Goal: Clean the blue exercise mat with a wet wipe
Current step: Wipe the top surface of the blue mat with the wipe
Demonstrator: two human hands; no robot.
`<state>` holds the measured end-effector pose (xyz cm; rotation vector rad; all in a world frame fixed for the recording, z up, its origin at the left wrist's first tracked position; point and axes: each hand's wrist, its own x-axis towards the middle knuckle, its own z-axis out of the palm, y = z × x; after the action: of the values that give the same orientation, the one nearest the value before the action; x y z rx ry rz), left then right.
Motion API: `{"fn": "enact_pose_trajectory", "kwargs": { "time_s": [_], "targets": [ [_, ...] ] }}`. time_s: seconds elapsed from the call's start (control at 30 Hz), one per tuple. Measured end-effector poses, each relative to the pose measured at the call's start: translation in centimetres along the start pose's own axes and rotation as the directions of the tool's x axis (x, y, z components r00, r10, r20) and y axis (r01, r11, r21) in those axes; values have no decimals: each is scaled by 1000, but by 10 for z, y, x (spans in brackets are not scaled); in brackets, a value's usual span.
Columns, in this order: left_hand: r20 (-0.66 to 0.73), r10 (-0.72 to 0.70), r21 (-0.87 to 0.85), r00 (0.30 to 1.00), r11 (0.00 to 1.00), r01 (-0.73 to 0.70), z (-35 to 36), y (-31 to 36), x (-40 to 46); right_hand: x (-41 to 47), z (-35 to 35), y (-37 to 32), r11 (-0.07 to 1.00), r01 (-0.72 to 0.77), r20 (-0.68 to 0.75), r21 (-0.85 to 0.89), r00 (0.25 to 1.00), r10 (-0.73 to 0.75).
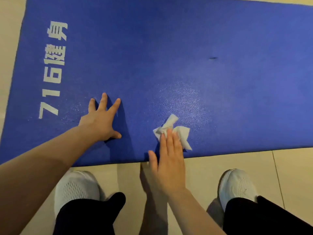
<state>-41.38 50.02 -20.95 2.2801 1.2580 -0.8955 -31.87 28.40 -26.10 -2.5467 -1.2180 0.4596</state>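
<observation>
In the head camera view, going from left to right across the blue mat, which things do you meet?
White printed lettering → left hand, pressed flat on the mat → right hand with the wet wipe under its fingers → small dark dent.

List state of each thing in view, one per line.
blue exercise mat: flat on floor, damp sheen near wipe, small nick at right
wet wipe: crumpled, on mat under right fingers
left hand: fingers spread, pressing mat
right hand: flat, fingers straight on wipe

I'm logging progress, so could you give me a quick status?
Left hand flat, bracing mat. Right hand pressing wet wipe near front edge. Nothing in the way.
</observation>
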Motion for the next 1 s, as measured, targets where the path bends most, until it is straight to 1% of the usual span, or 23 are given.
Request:
{"fn": "enact_pose_trajectory", "kwargs": {
  "time_s": [0.07,0.13,0.2,0.27,0.37,0.43,0.47,0.5,0.57,0.6,0.63,0.7,0.77,0.8,0.83,0.87,0.93,1.0],
  "targets": [
    [5,6,12,1000,1000,-6,2,1,0,-23,12,-21,992,126,55,9,990,-127],
    [-10,28,42,1000,999,-27,6,-1,-3,-26,12,-18,990,133,29,56,990,-134],
    [-65,78,121,995,990,-70,14,-7,-9,-18,5,6,994,26,-39,108,999,-22],
    [-125,145,206,982,971,-118,28,-14,-18,-9,-8,40,986,-140,-128,85,980,150],
    [-139,190,248,972,957,-152,47,-20,-31,-1,-22,75,927,-367,-110,81,921,374],
    [-109,175,238,979,960,-145,53,-18,-33,1,-19,67,899,-422,-105,113,895,433],
    [-103,168,232,980,963,-141,54,-16,-32,1,-16,55,911,-398,-119,112,904,410],
    [-97,156,233,983,964,-130,54,-13,-31,-1,-12,42,938,-333,-139,98,929,344],
    [-108,142,265,984,958,-109,55,-10,-30,-9,-2,13,991,-123,-108,50,986,128],
    [-110,148,272,983,956,-113,56,-9,-30,-12,2,1,999,-5,-60,33,998,7],
    [-104,152,267,983,956,-120,56,-10,-31,-13,5,-7,994,107,-9,30,994,-106],
    [-140,176,239,974,961,-139,52,-12,-30,-1,5,-13,953,302,80,10,950,-302],
    [-193,212,214,958,962,-169,47,-19,-28,21,2,-5,899,436,113,-44,896,-429],
    [-193,219,186,957,965,-183,44,-23,-26,35,-3,1,894,445,113,-53,892,-437],
    [-206,230,165,951,966,-198,41,-27,-24,49,-9,9,907,419,96,-54,906,-413],
    [-227,241,138,943,967,-214,38,-28,-21,65,-16,18,931,362,77,-53,931,-358],
    [-298,267,122,916,963,-241,36,-31,-13,94,-30,39,978,198,41,-68,980,-196],
    [-341,291,126,894,957,-263,34,-31,-5,119,-44,58,997,24,4,-78,1000,-24]
  ]
}}
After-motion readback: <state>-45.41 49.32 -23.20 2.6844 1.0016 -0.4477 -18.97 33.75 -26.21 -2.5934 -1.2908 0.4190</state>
